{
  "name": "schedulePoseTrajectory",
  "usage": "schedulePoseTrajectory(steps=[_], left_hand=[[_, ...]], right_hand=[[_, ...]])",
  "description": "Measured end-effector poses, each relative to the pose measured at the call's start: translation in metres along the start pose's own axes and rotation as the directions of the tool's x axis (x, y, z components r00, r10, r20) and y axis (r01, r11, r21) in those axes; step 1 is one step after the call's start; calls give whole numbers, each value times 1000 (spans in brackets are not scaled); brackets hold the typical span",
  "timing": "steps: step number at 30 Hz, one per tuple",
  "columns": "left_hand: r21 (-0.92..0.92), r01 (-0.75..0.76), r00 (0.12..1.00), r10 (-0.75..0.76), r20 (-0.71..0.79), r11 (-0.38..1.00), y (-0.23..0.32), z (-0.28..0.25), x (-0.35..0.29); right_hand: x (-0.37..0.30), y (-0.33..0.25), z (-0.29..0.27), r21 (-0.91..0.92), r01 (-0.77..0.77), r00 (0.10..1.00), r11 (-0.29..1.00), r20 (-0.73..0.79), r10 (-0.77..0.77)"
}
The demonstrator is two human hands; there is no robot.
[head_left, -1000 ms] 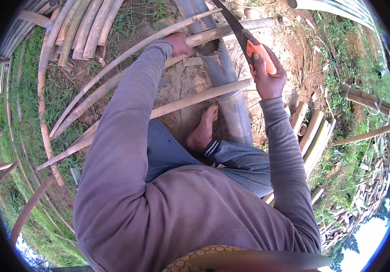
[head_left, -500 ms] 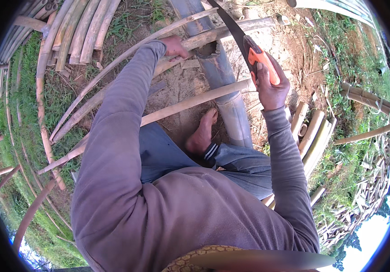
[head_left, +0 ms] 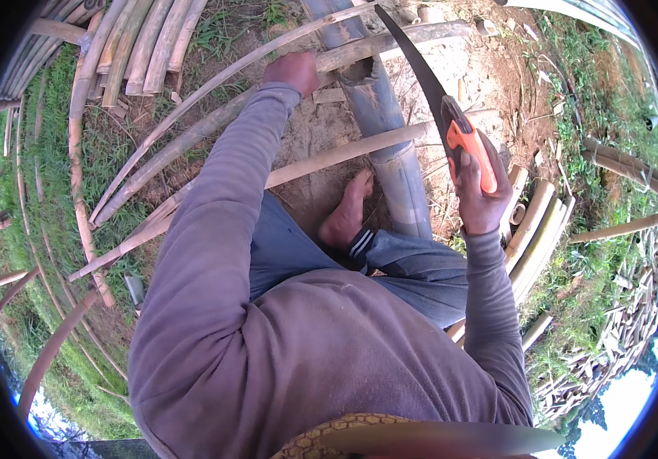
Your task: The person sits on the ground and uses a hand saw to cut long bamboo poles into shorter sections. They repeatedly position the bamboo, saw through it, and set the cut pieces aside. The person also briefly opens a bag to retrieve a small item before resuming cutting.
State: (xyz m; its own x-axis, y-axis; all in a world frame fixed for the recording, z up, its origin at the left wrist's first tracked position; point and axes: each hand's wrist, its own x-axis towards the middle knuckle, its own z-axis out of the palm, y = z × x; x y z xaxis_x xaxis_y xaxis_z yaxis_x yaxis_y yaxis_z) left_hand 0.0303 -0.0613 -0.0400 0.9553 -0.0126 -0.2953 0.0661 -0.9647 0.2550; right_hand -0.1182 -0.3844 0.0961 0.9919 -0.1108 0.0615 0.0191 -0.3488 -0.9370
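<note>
My left hand (head_left: 293,73) is closed around a long bamboo pole (head_left: 214,122), which lies at a slant across a thick grey bamboo log (head_left: 399,172). In my right hand (head_left: 485,195) is a pruning saw (head_left: 473,151) with an orange and black handle. Its dark curved blade (head_left: 414,63) points up and away to the left, over the pole's far part. I cannot tell whether the blade touches the pole. A thin bamboo strip (head_left: 214,80) arcs just beyond my left hand. Nearer to me, a split bamboo slat (head_left: 344,155) crosses the same log.
Cut bamboo lengths (head_left: 145,50) are stacked at the far left. More short pieces (head_left: 532,226) lie beside my right forearm. My bare foot (head_left: 346,214) rests next to the log. A heap of bamboo scraps (head_left: 612,344) covers the ground at the right.
My right hand has drawn the saw back toward me and to the right. My left hand stays on the bamboo pole, its wrist turned, with the fingers now less visible.
</note>
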Motion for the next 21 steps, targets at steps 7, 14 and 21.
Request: schedulePoseTrajectory(steps=[7, 14, 21], left_hand=[[-38, -42, 996, 44, 71, 998, 1, -6, 7], [-98, -16, 978, 36, 206, 995, 4, -24, 12], [-138, -165, 968, 188, 169, 977, -22, 7, 43]], right_hand=[[-6, 9, -5, 73, -5, 999, 997, -35, 7], [51, 16, 29, -3, -10, 1000, 1000, 9, 10], [-46, 0, -31, 160, -26, 999, 987, -19, 29]])
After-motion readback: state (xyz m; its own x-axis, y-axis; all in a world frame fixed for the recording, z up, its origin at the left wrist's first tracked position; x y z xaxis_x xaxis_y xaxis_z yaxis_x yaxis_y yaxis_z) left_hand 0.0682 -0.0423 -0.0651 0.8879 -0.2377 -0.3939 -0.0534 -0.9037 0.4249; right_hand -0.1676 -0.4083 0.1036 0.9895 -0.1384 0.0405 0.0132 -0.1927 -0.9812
